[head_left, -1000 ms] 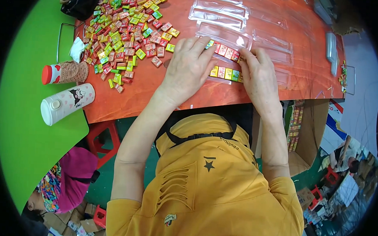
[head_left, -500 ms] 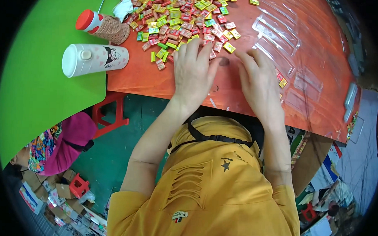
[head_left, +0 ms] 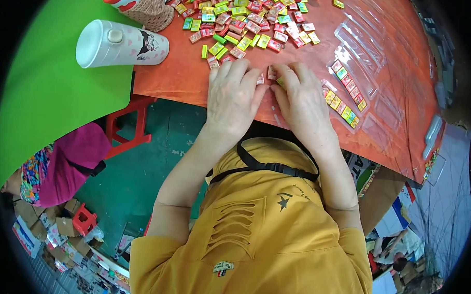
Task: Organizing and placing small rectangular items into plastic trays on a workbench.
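Note:
My left hand (head_left: 232,97) rests at the table's near side, its fingers curled down and closed on a small pink-and-white box (head_left: 261,79). Close beside it, my right hand (head_left: 302,101) is closed too, with a small yellow box (head_left: 280,81) at its fingertips. A small red-pink box (head_left: 272,72) stands in the gap between the hands. Just beyond the fingers spreads a big heap of such tiny boxes (head_left: 240,25) in red, pink, yellow and green. To the right of my right hand, a clear plastic tray (head_left: 369,92) holds two slanting rows of boxes.
More clear trays (head_left: 358,42) lie along the right of the red-orange table (head_left: 186,83). At left a white flask (head_left: 122,44) lies beside a red-capped bottle (head_left: 147,9) in a knitted sleeve, near a green surface (head_left: 45,88). A red stool (head_left: 124,125) stands below.
Both hands have come closer together, and small boxes now show between their fingers. The view has shifted, and the filled rows in the tray are now uncovered beside my right hand.

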Demonstrator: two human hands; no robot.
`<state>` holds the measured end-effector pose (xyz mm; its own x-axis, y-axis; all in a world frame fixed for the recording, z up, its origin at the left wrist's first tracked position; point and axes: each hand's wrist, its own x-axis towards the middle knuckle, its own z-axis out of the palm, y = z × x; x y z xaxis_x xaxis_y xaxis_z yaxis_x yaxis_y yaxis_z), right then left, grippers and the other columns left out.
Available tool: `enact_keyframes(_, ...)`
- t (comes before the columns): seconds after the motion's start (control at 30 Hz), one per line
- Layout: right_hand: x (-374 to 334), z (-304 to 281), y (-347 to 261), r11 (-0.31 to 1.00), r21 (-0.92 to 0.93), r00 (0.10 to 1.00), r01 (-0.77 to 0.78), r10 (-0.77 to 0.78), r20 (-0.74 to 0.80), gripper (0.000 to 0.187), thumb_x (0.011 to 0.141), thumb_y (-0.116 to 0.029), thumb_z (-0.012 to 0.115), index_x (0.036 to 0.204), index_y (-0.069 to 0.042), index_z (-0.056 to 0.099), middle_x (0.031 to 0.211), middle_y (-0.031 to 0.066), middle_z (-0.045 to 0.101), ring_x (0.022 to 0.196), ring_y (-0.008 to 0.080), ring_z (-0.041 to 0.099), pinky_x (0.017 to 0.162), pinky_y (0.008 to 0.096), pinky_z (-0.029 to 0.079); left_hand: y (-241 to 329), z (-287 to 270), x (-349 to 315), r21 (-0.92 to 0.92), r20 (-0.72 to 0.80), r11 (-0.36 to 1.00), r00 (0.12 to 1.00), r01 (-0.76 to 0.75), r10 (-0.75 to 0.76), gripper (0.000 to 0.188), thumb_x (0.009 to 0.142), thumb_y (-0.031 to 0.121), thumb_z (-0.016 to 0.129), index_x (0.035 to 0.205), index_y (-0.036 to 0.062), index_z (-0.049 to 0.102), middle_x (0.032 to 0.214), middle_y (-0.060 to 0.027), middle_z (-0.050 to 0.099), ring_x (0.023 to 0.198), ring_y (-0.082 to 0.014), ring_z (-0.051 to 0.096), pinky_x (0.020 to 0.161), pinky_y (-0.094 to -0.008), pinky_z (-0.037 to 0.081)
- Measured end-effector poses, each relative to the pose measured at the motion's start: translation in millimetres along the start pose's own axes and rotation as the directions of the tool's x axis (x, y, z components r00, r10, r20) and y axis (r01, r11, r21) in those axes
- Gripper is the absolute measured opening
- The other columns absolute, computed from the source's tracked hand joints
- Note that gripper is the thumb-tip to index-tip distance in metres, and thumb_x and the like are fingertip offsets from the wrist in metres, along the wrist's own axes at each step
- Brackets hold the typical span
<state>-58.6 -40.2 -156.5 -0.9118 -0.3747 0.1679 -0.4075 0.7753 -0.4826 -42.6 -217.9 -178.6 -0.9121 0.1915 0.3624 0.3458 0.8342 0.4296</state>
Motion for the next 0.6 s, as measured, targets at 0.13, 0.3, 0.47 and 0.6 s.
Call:
enact_keyframes(0.13,1,-7,0,0.992,0.127,0.999,-0.02,0.016,0.032,0.046,0.092,-0.005,0.072,0.136,0.002,0.06,0.123,0.0239,0.062,0.114,0.0441,0.064,0.097,0.0493,0.053,-1,-6,-5,-0.026,-0.026,1.0,1.0,0.009,-0.009,0.034,0.082,0.012,0.082,0.114,0.0038,0.071,0.113,-0.0091,0.064,0.105,-0.0292,0.06,0.092,-0.0455,0.045)
enact_keyframes(0.3,0,-3,8,0.995,0.097,0.999,0.002,-0.007,0.047,0.043,0.094,-0.003,0.071,0.135,0.002,0.06,0.119,0.0239,0.063,0.11,0.0424,0.065,0.093,0.0481,0.055,-4,3,-5,-0.074,-0.032,0.997,0.999,-0.028,0.025,0.028,0.085,0.01,0.079,0.111,0.0029,0.072,0.111,-0.0086,0.065,0.104,-0.0292,0.061,0.092,-0.0458,0.046)
enact_keyframes(0.47,11,2,10,0.95,0.287,0.99,-0.123,0.139,-0.037,0.042,0.093,-0.005,0.075,0.134,-0.001,0.062,0.116,0.0219,0.063,0.101,0.0382,0.066,0.083,0.045,0.057,-6,2,0,-0.112,-0.058,0.994,0.998,0.012,-0.019,0.023,0.087,0.009,0.077,0.109,0.0029,0.072,0.109,-0.0095,0.065,0.103,-0.0307,0.062,0.092,-0.0463,0.046)
enact_keyframes(0.6,10,1,3,0.994,0.107,0.995,-0.007,0.018,-0.103,0.04,0.092,-0.006,0.078,0.13,0.0,0.066,0.115,0.0201,0.063,0.097,0.0371,0.065,0.084,0.0445,0.056,-10,1,-1,-0.148,-0.035,0.988,0.999,0.032,-0.038,0.022,0.087,0.008,0.076,0.109,0.0027,0.073,0.108,-0.0096,0.065,0.104,-0.0307,0.062,0.093,-0.0465,0.047)
